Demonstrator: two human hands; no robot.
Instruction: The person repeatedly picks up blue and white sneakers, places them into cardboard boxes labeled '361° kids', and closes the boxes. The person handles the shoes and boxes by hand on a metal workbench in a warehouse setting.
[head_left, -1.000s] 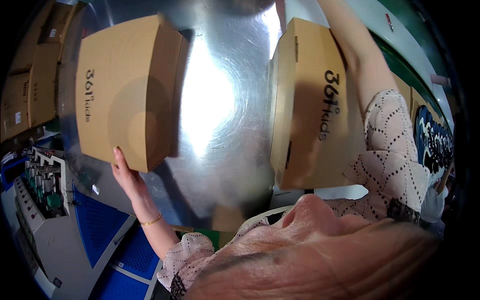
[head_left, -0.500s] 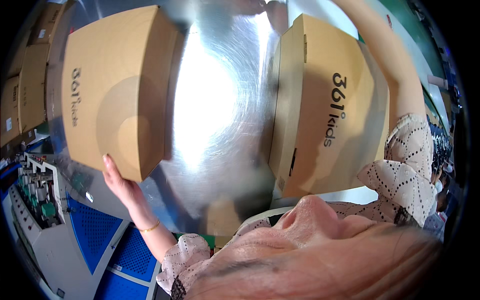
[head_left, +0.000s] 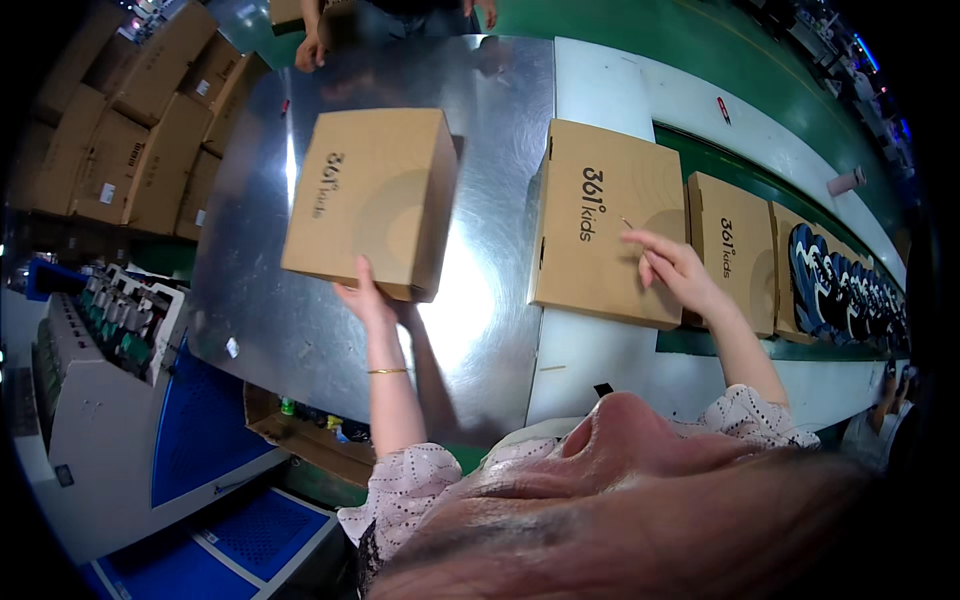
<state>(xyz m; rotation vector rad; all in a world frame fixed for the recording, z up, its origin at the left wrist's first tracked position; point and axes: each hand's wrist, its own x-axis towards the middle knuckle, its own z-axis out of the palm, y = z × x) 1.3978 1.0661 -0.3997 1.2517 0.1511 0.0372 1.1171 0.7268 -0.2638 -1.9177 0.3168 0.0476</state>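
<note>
My left hand (head_left: pixel 368 297) grips the near side of a brown cardboard shoebox (head_left: pixel 385 200), thumb on top and the other fingers hidden beneath. This box is closed and at the metal tabletop; I cannot tell whether it touches the surface. To the right, a second closed shoebox (head_left: pixel 610 265) sits across the edge between the metal table and a white ledge. Over its right part is my right hand (head_left: pixel 675 268), index finger stretched out and the others partly curled. A tiny thin mark or object shows by that fingertip, too small to name.
Beyond the second box, another shoebox (head_left: pixel 735 255) and a row of dark blue shoes (head_left: pixel 825 285) line a green conveyor belt. Large cartons (head_left: pixel 120 150) are stacked at left, above a grey-and-blue machine (head_left: pixel 120 400). Another person's hand (head_left: pixel 311 52) is at the metal table's (head_left: pixel 245 240) far edge.
My view has widened, and both boxes look smaller. My right hand, which was reaching far past the second box, is back over it. The left hand still grips its box.
</note>
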